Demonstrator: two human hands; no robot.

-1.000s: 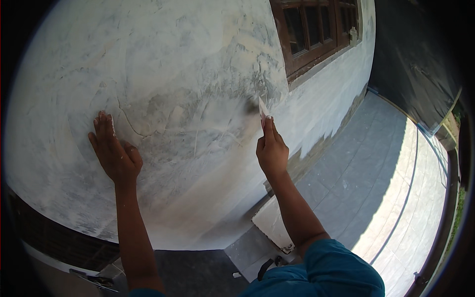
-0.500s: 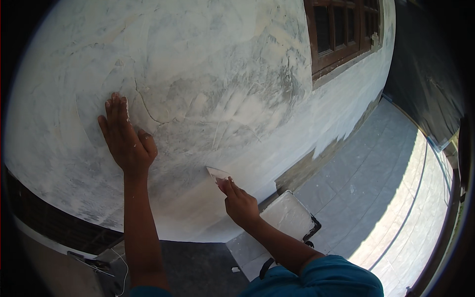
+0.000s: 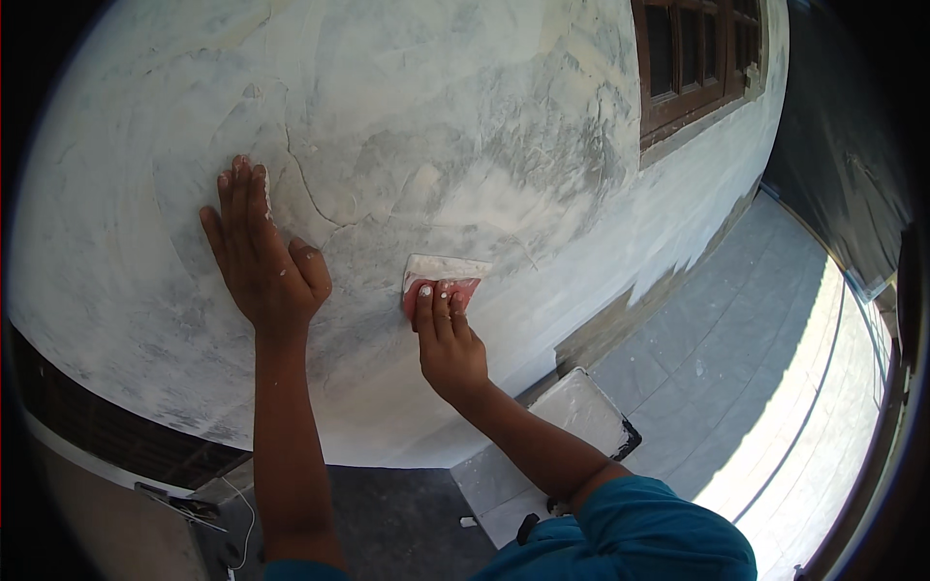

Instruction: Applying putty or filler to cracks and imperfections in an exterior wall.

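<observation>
My left hand [image 3: 269,257] lies against the patchy white and grey wall [image 3: 407,116] with its fingers stretched upward and its thumb out to the side. A thin crack [image 3: 308,189] runs down the wall just right of those fingers. To the right and lower, my right hand [image 3: 453,353] grips a red putty scraper [image 3: 446,267], its wide edge coated in white putty and turned up toward the wall surface. White smears dot the fingertips of both hands. My right thumb is hidden behind the scraper.
A brown wooden window [image 3: 699,68] is set into the wall at upper right. At the wall's foot stands a white-smeared, dark-edged tray [image 3: 581,412] on grey floor tiles [image 3: 693,349]. A white cable [image 3: 254,518] hangs at lower left. A dark sheet [image 3: 848,145] hangs at far right.
My right hand has moved up the wall with the scraper, whose broad red and white face now shows. My left hand stays flat on the wall. The view has shifted slightly.
</observation>
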